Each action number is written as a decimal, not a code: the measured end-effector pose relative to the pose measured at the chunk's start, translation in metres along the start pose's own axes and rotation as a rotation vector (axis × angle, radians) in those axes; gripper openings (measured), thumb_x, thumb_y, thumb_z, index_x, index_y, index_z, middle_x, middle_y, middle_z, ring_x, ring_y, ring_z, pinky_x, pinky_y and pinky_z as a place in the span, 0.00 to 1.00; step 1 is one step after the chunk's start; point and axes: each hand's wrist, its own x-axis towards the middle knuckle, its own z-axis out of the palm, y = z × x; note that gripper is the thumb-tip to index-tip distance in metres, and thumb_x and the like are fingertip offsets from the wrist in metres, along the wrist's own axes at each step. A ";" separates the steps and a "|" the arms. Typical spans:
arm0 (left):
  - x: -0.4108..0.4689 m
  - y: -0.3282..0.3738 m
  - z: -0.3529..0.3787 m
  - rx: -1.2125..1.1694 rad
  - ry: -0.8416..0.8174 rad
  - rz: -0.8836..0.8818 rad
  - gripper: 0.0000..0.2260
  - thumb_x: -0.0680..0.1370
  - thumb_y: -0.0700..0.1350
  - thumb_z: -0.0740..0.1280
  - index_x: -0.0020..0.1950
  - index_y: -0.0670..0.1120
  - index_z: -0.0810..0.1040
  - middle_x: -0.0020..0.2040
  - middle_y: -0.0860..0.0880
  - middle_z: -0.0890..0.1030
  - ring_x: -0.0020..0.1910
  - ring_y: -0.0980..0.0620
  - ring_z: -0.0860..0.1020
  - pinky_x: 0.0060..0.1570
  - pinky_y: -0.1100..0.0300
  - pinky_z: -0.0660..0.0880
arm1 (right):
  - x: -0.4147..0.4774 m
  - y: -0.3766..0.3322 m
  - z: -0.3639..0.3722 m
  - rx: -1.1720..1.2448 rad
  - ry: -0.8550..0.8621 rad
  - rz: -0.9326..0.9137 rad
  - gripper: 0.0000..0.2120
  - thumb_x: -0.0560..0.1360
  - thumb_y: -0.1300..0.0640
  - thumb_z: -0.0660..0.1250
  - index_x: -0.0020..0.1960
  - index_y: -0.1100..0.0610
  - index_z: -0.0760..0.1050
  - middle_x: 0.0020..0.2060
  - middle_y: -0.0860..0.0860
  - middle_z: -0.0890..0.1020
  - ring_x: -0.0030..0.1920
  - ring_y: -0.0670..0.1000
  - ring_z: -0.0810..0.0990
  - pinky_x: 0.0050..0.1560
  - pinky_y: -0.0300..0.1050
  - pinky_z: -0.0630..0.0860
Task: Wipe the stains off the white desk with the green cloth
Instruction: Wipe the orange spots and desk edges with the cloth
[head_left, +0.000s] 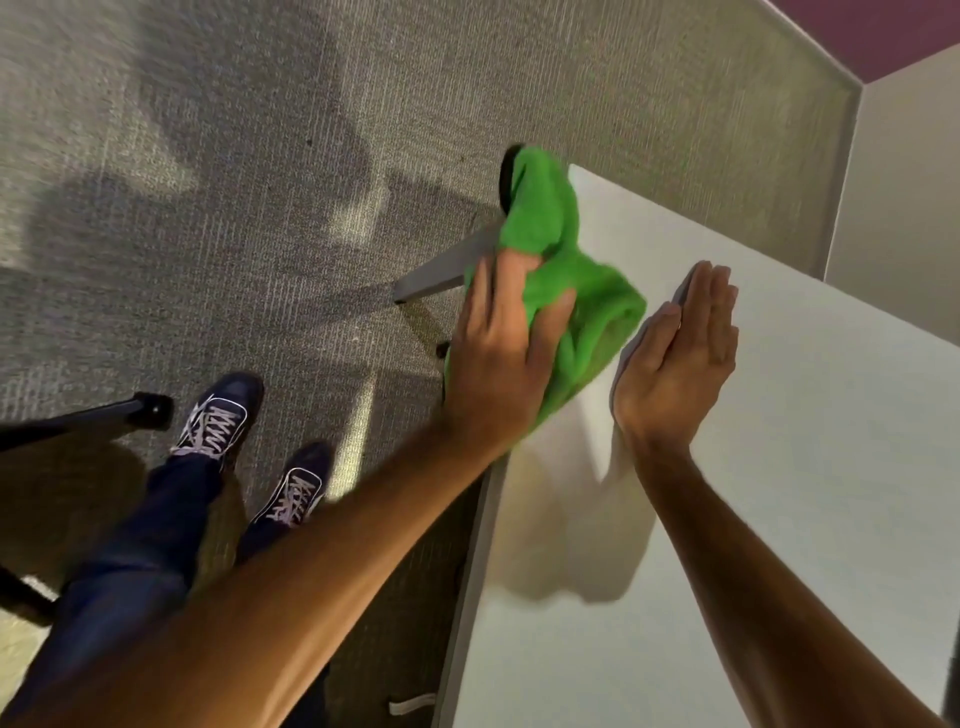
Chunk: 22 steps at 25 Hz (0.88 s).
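The white desk (779, 467) fills the right half of the head view, its left edge running down the middle. My left hand (498, 358) grips the bunched green cloth (566, 270) at that left edge, near the far corner; part of the cloth hangs past the edge. My right hand (680, 358) rests beside the cloth with flat, straight fingers held together, the hand standing on its side on the desk and empty. No stain shows on the visible desk surface.
Grey carpet (208, 182) lies left of the desk. A grey desk leg (441, 270) shows under the cloth. My feet in dark shoes (223, 415) stand by a black chair base (104, 415). A beige wall (904, 182) closes the far right.
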 end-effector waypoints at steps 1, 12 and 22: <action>-0.023 -0.002 -0.003 0.018 -0.035 -0.045 0.14 0.82 0.46 0.63 0.63 0.37 0.72 0.59 0.38 0.76 0.59 0.39 0.75 0.61 0.45 0.72 | 0.000 0.000 0.000 -0.004 -0.002 -0.003 0.24 0.86 0.58 0.50 0.82 0.61 0.61 0.82 0.58 0.63 0.84 0.57 0.58 0.83 0.59 0.56; -0.015 0.008 0.001 0.181 -0.051 -0.070 0.19 0.82 0.53 0.60 0.61 0.37 0.73 0.60 0.36 0.73 0.58 0.36 0.73 0.59 0.40 0.71 | 0.000 -0.002 -0.002 0.009 -0.006 0.002 0.26 0.85 0.56 0.49 0.82 0.61 0.61 0.82 0.57 0.62 0.84 0.56 0.57 0.83 0.59 0.55; 0.045 0.013 0.006 0.138 0.018 0.032 0.15 0.81 0.48 0.64 0.59 0.36 0.71 0.58 0.39 0.73 0.60 0.40 0.73 0.59 0.42 0.71 | 0.000 -0.001 0.000 -0.009 0.002 0.007 0.24 0.87 0.58 0.50 0.82 0.60 0.60 0.82 0.57 0.62 0.84 0.56 0.58 0.83 0.59 0.56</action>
